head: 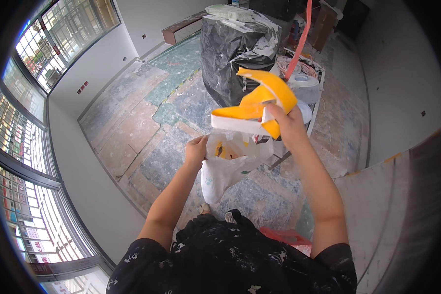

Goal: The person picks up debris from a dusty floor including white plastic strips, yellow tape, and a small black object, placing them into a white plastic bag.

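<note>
My left hand (196, 152) pinches the rim of a white plastic bag (220, 180), which hangs in front of me with its mouth spread. Inside the bag are scraps of yellow material (220, 150), partly hidden by its walls. Above and to the right of the mouth, my right hand (289, 123) grips a loose, crumpled bundle of wide tape strip (253, 114), yellow on one face and white on the other. One curled end of the strip sticks up above my fingers. The bundle looks slightly blurred.
Beyond the bag stands a tall bulk wrapped in black plastic sheeting (224, 55). Beside it, a cluttered table (318, 104) holds rolls and coiled hose (308, 70); a red strip (301, 40) rises over it. A red plastic bag (288, 237) lies near my feet on the dusty, covered floor (143, 139).
</note>
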Tool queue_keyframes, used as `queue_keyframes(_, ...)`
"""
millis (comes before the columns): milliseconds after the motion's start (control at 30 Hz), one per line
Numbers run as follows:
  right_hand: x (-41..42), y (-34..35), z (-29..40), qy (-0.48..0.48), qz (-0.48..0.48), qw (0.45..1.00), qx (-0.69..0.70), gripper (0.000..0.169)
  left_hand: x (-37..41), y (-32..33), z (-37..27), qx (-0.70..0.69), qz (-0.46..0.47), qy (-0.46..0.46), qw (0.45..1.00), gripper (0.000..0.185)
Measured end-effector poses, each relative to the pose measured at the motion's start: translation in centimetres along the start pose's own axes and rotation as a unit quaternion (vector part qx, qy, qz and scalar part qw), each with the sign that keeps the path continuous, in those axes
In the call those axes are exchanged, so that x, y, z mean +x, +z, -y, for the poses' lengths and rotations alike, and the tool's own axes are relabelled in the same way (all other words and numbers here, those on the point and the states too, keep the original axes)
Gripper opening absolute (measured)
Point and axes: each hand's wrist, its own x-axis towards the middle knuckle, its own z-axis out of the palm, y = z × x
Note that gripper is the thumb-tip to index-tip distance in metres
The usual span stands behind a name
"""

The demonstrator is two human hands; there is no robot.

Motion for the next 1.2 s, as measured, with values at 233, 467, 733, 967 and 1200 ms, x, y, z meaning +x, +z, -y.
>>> queue_keyframes(233,-5.7,-2.5,-14.0,0.088,0.098,0.967,-0.219,0.036,-1.5,1.7,-1.8,-0.068,0.101,-0.026,0.992,0.026)
queue_keyframes(467,-6.1,-0.9,-18.5,0.098,0.270,0.878,-0.383,0.034,-2.5,4.3,-3.5,-0.145,0.176,-0.050,0.972,0.019)
queue_keyframes(733,-4.3,-2.8,-24.5,0.113,0.347,0.807,-0.464,0.037,-2.3,5.2,-4.9,-0.129,0.183,0.010,0.975,0.023)
queue_keyframes(967,-3.8,-1.3,-20.0,0.114,0.517,0.564,-0.634,0.031,-2.7,5.4,-2.8,-0.084,0.180,0.025,0.980,0.026)
queue_keyframes(1200,-3.8,-0.9,-20.2,0.164,0.325,0.853,-0.373,0.033,-2.7,5.6,-2.5,-0.015,0.164,0.010,0.986,0.029)
